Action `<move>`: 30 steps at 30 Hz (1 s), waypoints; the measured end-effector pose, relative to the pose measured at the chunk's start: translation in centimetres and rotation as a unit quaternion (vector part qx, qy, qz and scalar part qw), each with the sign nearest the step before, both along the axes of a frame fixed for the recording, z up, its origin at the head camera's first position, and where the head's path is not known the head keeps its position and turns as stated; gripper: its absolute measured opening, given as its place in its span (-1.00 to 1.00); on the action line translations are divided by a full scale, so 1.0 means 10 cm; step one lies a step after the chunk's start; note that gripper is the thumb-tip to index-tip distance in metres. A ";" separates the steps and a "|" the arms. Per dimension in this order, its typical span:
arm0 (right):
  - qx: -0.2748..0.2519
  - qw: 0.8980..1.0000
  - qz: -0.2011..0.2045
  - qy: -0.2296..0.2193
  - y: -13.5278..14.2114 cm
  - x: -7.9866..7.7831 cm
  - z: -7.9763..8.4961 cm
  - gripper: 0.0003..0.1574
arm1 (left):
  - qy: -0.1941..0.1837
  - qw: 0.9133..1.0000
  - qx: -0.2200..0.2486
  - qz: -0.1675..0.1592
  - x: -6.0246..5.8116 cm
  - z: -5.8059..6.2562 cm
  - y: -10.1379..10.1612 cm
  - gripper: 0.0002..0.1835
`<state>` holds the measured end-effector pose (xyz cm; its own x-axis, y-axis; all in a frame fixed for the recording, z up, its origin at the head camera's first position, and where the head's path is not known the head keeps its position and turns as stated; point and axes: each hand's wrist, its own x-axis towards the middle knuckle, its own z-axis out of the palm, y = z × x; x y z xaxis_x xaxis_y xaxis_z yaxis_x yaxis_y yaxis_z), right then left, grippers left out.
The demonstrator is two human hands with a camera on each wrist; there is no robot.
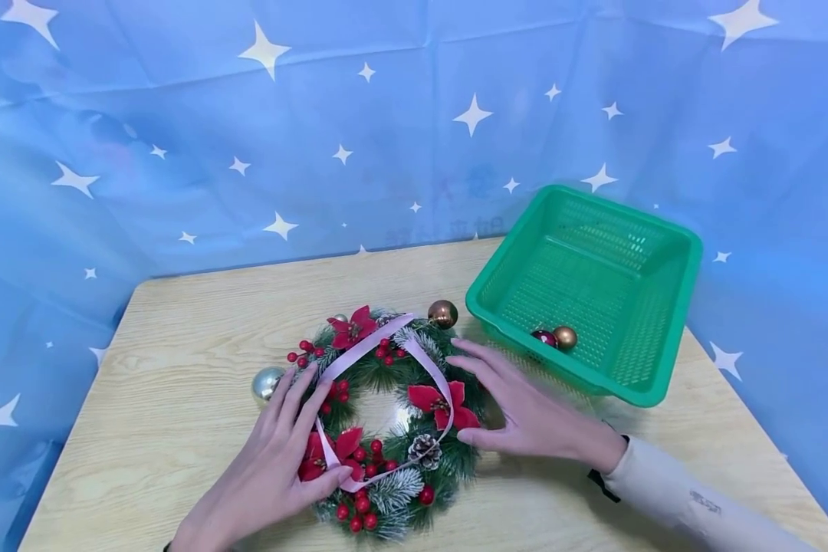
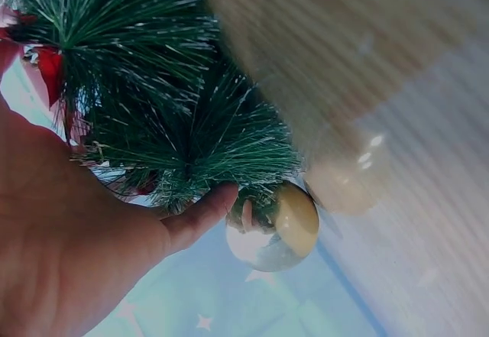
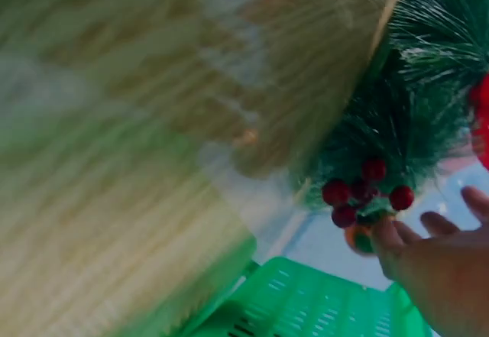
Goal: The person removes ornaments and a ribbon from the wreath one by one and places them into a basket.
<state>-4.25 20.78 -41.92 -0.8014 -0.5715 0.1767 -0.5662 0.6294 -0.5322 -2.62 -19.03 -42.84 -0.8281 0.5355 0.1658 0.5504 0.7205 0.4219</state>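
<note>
A Christmas wreath (image 1: 396,491) of green needles, red poinsettias, berries and a pinecone lies on the table. A pale pink ribbon (image 1: 366,349) loops loosely over it. My left hand (image 1: 269,464) rests at the wreath's left side, fingers extended over the needles and thumb near the ribbon's lower end. On the opposite side my right hand (image 1: 524,406) is spread, its fingertips at the outer needles. A silver ball (image 2: 271,234) sits beside the left fingers in the left wrist view. Dark red berries (image 3: 363,192) are close to the right hand in the right wrist view.
A green plastic basket (image 1: 672,337) stands at the back right, with a dark red ball (image 1: 544,337) and a copper ball (image 1: 565,337) in it. Another brown ball (image 1: 443,313) is at the wreath's upper right edge. Behind the wooden table (image 1: 152,399) hangs a blue star-patterned cloth (image 1: 386,115).
</note>
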 end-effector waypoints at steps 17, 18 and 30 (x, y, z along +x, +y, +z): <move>0.066 0.998 -0.002 0.026 -0.12 0.00 -0.12 0.28 | -0.003 0.996 -0.009 0.088 0.25 0.14 0.10 0.29; 0.066 0.997 -0.004 0.029 -0.13 0.01 -0.12 0.28 | -0.008 0.995 -0.014 0.101 0.28 0.16 0.11 0.31; 0.072 0.994 -0.062 0.044 -0.31 0.25 -0.13 0.26 | -0.050 0.989 -0.004 0.139 0.47 0.22 0.26 0.47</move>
